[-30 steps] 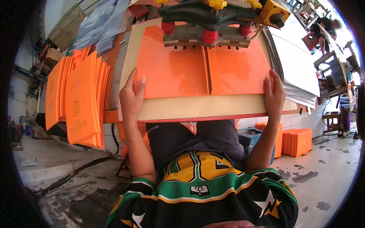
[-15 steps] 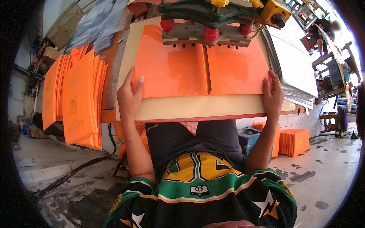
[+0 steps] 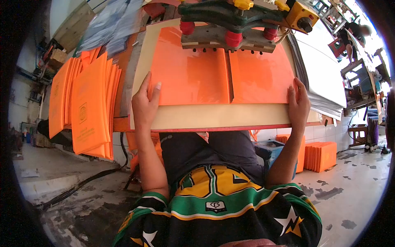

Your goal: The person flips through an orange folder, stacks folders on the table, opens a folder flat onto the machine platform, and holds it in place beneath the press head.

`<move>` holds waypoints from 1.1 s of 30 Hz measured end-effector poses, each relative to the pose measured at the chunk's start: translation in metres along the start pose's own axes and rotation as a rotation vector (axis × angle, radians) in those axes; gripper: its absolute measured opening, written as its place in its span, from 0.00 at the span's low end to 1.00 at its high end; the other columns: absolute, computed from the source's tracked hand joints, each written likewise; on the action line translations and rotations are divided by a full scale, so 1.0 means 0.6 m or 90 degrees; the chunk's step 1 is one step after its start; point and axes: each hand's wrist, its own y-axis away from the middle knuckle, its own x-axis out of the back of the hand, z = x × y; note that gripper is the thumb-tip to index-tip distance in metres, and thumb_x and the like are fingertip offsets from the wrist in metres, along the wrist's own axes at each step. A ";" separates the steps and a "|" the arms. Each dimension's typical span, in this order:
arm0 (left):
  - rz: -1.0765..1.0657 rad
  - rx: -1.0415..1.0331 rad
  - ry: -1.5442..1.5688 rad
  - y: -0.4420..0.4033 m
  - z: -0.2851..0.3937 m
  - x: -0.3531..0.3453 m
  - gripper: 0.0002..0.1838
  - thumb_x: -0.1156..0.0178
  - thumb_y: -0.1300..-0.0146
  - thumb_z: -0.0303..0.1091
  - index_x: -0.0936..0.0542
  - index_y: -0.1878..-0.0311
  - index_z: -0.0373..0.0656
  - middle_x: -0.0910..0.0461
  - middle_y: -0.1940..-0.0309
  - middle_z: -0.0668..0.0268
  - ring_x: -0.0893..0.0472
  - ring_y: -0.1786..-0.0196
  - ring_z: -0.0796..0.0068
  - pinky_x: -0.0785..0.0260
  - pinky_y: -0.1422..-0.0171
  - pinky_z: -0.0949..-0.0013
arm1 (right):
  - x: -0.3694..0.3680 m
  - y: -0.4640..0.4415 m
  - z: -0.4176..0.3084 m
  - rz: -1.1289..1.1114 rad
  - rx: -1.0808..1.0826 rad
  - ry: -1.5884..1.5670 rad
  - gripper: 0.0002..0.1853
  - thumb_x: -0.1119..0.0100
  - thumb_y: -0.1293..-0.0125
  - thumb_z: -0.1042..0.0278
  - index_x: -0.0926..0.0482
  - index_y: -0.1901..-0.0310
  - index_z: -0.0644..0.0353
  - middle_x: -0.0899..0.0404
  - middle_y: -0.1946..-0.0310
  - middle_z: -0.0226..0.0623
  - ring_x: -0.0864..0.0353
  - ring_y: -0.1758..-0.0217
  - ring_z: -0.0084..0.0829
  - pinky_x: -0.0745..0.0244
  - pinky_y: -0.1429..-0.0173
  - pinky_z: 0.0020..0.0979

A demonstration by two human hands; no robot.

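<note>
An orange glossy cover sheet (image 3: 189,78) with a dark slit down its middle lies on a cream board (image 3: 214,117) on the table. My left hand (image 3: 146,103) rests at the sheet's left edge, thumb and fingers apart. At the right edge lies my right hand (image 3: 299,103), thumb and fingers apart as well. Both hands touch the sheet's side edges and the board. Over the sheet's far part stands a green machine head (image 3: 242,18) with red knobs and a grey bar (image 3: 226,40), which hides part of the sheet.
Orange printed covers (image 3: 90,103) stand bunched at the left, with clear plastic sheets (image 3: 109,26) behind. White sheets (image 3: 321,66) are stacked at the right, near a yellow control box (image 3: 302,16). More orange covers (image 3: 321,156) sit on the floor. A person (image 3: 354,35) is far right.
The view has shifted slightly. Both hands keep the same places at the sheet's edges, and the sheet and machine show no clear movement.
</note>
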 end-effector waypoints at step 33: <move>0.004 -0.015 -0.001 -0.001 -0.004 -0.004 0.32 0.38 0.21 0.48 0.24 0.25 0.35 0.17 0.36 0.40 0.16 0.31 0.46 0.25 0.29 0.54 | 0.005 -0.002 -0.005 -0.005 0.007 0.012 0.23 0.43 0.19 0.55 0.21 0.32 0.63 0.15 0.38 0.55 0.15 0.32 0.54 0.22 0.31 0.47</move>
